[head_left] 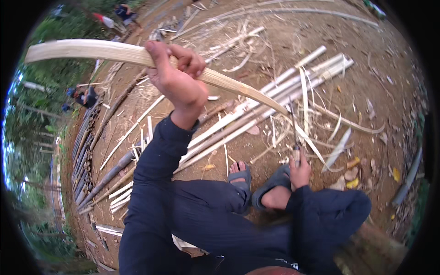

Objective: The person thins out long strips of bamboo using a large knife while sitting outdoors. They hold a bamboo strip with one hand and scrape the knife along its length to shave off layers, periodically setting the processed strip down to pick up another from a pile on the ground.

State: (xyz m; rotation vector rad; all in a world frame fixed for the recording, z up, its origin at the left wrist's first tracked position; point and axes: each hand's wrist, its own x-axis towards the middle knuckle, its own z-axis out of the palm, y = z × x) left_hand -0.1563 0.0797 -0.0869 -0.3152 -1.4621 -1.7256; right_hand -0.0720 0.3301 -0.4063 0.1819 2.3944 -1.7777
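Observation:
My left hand (176, 80) is raised and closed around a long, pale bamboo strip (240, 88). One end of the strip sticks out to the upper left, and the other slants down to the right. By my right sandal, my right hand (300, 173) grips the handle of a knife (294, 130), its blade pointing away from me. The blade meets the strip's lower end; how deep it sits there I cannot tell. Thin curled shavings (316, 147) hang and lie around the blade.
Split bamboo lengths (275, 91) lie in a bundle ahead of my feet. Shavings and dry leaves (352, 183) litter the dirt. Dark bamboo poles (82, 156) are stacked at left. Two people, one seated or crouched (87, 97) and another (126, 13), are farther off.

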